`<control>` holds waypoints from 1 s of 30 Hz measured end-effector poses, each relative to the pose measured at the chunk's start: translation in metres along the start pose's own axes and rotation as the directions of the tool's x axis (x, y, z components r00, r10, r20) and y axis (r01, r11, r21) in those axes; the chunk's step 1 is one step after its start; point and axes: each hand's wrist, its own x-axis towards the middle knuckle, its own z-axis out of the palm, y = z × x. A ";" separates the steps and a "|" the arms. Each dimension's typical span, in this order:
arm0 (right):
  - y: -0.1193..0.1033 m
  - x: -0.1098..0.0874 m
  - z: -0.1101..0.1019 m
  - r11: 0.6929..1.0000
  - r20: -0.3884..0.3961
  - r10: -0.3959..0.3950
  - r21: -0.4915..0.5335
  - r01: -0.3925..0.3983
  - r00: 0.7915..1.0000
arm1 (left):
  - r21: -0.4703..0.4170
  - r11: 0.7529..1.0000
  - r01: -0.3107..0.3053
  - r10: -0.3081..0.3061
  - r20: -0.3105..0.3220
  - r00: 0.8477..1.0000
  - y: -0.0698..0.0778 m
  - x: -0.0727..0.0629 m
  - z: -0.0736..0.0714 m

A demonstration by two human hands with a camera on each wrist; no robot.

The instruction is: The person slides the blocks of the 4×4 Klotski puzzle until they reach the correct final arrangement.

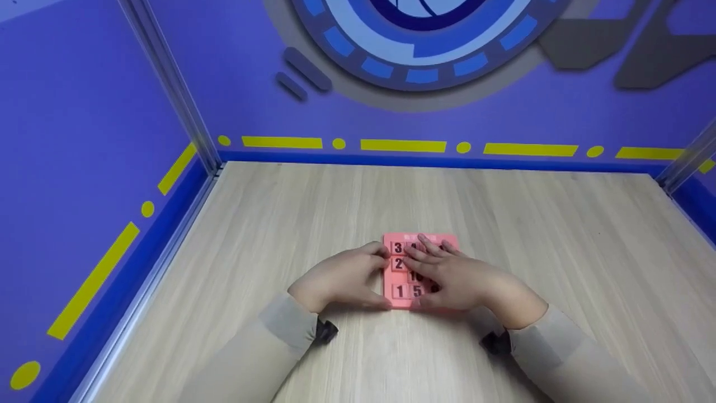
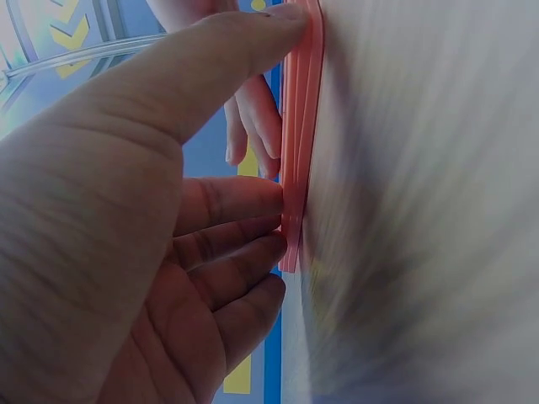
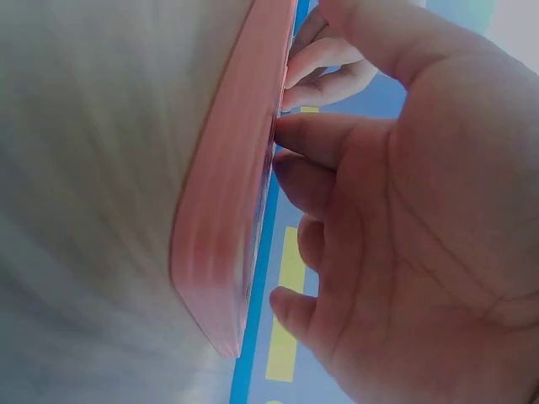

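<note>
A pink sliding number puzzle (image 1: 395,277) lies flat on the table, with black numbers on its square tiles. The 3, 2, 1, 5 and 10 can be read; a bare pink gap shows between the 2 and the 1. Along its left edge my left hand (image 1: 342,279) rests thumb and fingertips, the thumb near the close corner. My right hand (image 1: 467,280) spreads over the tiles, fingertips touching the middle and upper ones and hiding the right-hand columns. From the right wrist, the puzzle's thick pink side (image 3: 227,185) is visible below the fingers.
The light wooden table (image 1: 313,212) reaches back to a blue-purple panel (image 1: 235,106) with yellow marks. Another panel (image 1: 72,140) stands along the left side, joined by a metal post (image 1: 179,84).
</note>
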 end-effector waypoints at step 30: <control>-0.016 -0.011 0.002 0.994 -0.076 -0.111 -0.018 0.110 0.991 | 0.008 1.000 -0.011 0.011 0.004 1.000 -0.003 0.000 0.001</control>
